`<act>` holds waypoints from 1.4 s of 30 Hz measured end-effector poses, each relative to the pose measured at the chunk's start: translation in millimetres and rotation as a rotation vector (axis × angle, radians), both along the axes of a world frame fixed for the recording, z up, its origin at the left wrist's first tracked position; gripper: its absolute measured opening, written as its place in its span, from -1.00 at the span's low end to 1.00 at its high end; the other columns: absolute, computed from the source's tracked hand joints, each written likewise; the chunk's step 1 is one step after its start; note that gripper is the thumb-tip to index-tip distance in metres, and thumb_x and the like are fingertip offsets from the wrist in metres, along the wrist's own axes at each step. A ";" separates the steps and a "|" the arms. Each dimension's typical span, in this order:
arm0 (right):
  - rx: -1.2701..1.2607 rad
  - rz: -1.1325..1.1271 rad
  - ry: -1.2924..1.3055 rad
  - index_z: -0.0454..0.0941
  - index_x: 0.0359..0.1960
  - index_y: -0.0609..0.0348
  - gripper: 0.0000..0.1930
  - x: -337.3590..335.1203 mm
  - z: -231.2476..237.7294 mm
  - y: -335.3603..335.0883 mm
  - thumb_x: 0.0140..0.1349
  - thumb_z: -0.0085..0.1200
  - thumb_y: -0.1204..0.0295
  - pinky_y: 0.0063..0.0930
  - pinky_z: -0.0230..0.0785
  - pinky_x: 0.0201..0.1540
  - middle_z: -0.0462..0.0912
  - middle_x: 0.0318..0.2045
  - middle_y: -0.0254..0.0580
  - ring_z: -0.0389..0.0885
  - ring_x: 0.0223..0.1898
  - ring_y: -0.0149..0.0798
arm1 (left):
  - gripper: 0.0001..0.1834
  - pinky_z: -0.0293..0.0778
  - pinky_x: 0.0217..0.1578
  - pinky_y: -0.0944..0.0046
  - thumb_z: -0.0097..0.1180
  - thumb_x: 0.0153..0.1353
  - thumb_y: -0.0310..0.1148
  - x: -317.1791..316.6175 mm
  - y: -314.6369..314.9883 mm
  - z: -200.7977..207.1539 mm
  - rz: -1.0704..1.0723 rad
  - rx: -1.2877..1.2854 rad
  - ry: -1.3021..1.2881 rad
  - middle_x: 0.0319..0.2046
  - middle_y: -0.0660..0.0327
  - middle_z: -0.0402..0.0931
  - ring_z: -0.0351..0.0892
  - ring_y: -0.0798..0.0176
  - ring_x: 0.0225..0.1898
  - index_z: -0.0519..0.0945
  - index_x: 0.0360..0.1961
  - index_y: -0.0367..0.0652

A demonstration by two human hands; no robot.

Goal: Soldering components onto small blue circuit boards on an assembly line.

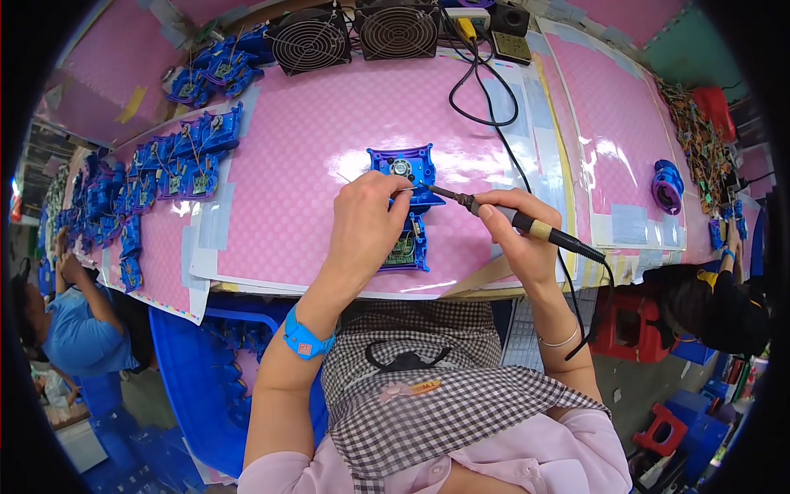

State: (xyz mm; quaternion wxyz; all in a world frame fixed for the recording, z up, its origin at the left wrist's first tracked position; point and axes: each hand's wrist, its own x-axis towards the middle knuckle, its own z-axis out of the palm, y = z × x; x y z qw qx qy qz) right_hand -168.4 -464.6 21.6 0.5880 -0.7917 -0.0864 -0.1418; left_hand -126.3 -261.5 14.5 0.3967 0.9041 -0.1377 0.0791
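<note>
At a glossy pink worktop (288,165), a person in a dark-and-white checked apron (411,428) is busy with fine work. A blue plastic housing (424,170) lies open on the worktop straight in front of them, a round metal part in it. Just nearer the body is a second blue piece carrying a green circuit board (401,252); I cannot tell whether the two are joined.

The left hand (366,212) is closed in a fingertip pinch on a thin wire (344,177), one end poking out leftward; it may be solder. The right hand (527,247) grips a soldering iron (541,230) like a pen, its tip at the housing, close to the left fingertips. Whether the tip touches metal is too small to see from here.

To do this well, I would warm the joint first, feed the wire into the joint rather than onto the tip, keep the contact short, and hold the heat off the blue plastic and the left fingers. The iron's black cord (610,284) should hang slack so it cannot tug the tip.

As for writing, a small orange tag (427,385) on the apron bears letters, and the blue wristband (307,331) has a square printed mark. I can read no marking on the housing.
</note>
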 end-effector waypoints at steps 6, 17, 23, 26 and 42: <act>0.016 -0.029 0.028 0.64 -0.27 0.31 -0.86 -1.3 3.5 -1.8 0.13 0.16 0.56 -0.70 0.23 -0.58 0.59 -0.53 -0.27 0.43 -0.61 -0.55 | -0.90 0.47 -0.35 0.11 0.19 0.06 -0.46 0.0 0.1 -1.5 -0.002 -0.006 -0.009 -0.45 0.06 0.57 0.58 0.02 -0.42 0.65 -0.39 -0.25; 0.059 -0.057 0.020 0.64 -0.26 0.33 -0.85 -3.8 1.1 -3.8 0.14 0.14 0.56 -0.70 0.24 -0.57 0.59 -0.54 -0.27 0.44 -0.61 -0.54 | -0.89 0.48 -0.32 0.10 0.17 0.08 -0.45 -1.8 0.9 -1.3 -0.004 -0.018 -0.014 -0.44 0.04 0.57 0.58 0.01 -0.39 0.65 -0.39 -0.25; 0.052 -0.057 0.035 0.63 -0.26 0.33 -0.85 -3.5 1.3 -3.8 0.14 0.14 0.56 -0.70 0.25 -0.56 0.59 -0.52 -0.27 0.44 -0.60 -0.54 | -0.89 0.48 -0.30 0.15 0.17 0.08 -0.46 -1.3 7.8 2.6 -0.019 -0.017 -0.065 -0.42 0.05 0.59 0.60 0.04 -0.36 0.65 -0.37 -0.27; 0.068 -0.071 0.016 0.63 -0.25 0.34 -0.85 -6.0 3.4 -4.7 0.14 0.13 0.57 -0.70 0.25 -0.55 0.59 -0.51 -0.26 0.45 -0.59 -0.54 | -0.92 0.26 -0.52 0.51 0.22 0.12 -0.53 -10.5 21.0 17.8 0.240 -0.284 -0.139 -0.43 0.33 0.60 0.40 0.52 -0.52 0.66 -0.34 -0.29; 0.080 0.011 -0.028 0.63 -0.26 0.32 -0.85 2.9 -3.3 12.7 0.14 0.16 0.55 -0.69 0.26 -0.56 0.61 -0.49 -0.26 0.46 -0.58 -0.55 | -0.89 0.36 -0.51 0.34 0.24 0.04 -0.49 -3.0 12.1 -2.1 0.113 -0.081 -0.098 -0.45 0.17 0.64 0.46 0.35 -0.56 0.70 -0.37 -0.23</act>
